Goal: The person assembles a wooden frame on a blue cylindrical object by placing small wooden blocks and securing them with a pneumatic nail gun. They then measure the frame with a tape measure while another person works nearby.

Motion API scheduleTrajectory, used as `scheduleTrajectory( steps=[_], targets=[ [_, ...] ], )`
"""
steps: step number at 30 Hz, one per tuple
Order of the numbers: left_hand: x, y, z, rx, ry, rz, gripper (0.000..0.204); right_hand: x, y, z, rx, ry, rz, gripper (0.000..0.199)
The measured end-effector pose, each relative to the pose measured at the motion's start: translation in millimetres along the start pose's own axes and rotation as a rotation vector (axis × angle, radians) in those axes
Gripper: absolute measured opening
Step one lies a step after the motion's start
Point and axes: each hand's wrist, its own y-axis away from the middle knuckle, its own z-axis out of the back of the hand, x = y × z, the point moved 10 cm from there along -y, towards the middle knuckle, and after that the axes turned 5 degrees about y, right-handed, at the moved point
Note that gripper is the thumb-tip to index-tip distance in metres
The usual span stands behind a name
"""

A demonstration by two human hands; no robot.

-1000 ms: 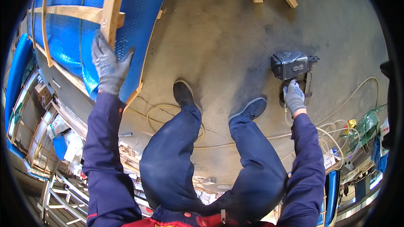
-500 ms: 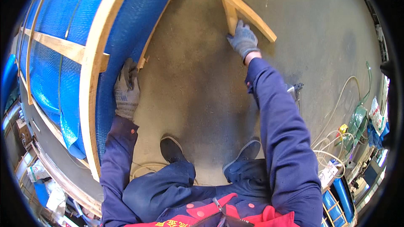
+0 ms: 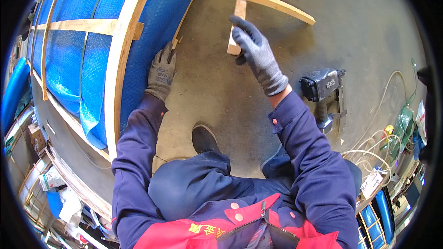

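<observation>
My right hand [image 3: 259, 57], in a grey work glove, is closed around the near part of a short wooden batten [image 3: 239, 11]. Its thumb is mostly hidden. A second batten [image 3: 281, 5] touches the far end of the held one and slants away to the right; I cannot tell whether the two are joined. To the left, my gloved left hand [image 3: 161, 73] rests with fingers stretched out along the lower edge of a large load wrapped in blue sheeting [image 3: 146, 27]. A pale wooden frame post [image 3: 123, 60] runs along that load.
A black nail gun [image 3: 319, 85] stands on the floor right of my right forearm. Pale hose [image 3: 369, 153] coils at the far right beside green plastic [image 3: 405, 122]. Behind the load, at lower left, are wooden strips and white bags [image 3: 51, 179].
My right hand has drawn the batten's near end toward me and left, shifting the second batten with it. My left hand has slid forward along the load, its fingers straightening.
</observation>
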Motion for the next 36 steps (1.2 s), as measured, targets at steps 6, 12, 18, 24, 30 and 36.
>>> scheduleTrajectory(
  steps=[6, 12, 18, 24, 30, 36],
  targets=[
    [7.7, -0.9, -29.4, 0.111, -0.228, -0.072, 0.048, 88.5, 11.4, -5.4, 0.041, -0.031, 0.184, 0.086],
    [16.4, 5.0, -21.3, 0.127, -0.085, 0.032, 0.055, 105.4, 19.5, 5.7, -0.034, -0.040, 0.223, 0.055],
    [15.6, 11.5, -2.3, 0.199, 0.117, 0.117, 0.076, 60.5, 3.3, -56.7, 0.076, -0.077, 0.078, 0.046],
    [10.9, 11.1, 10.6, 0.197, 0.250, 0.177, 0.081, 19.5, -40.6, -108.9, 0.118, -0.065, 0.140, 0.054],
    [6.9, 42.2, -38.9, 0.165, 1.440, 0.710, 0.062, 48.2, -81.2, -97.9, -0.110, 0.186, 0.313, 0.054],
    [-3.9, 76.7, -105.4, -0.473, 2.612, 1.282, 0.045, -12.0, -128.9, -40.1, -0.188, -0.270, -0.080, 0.046]
  ],
)
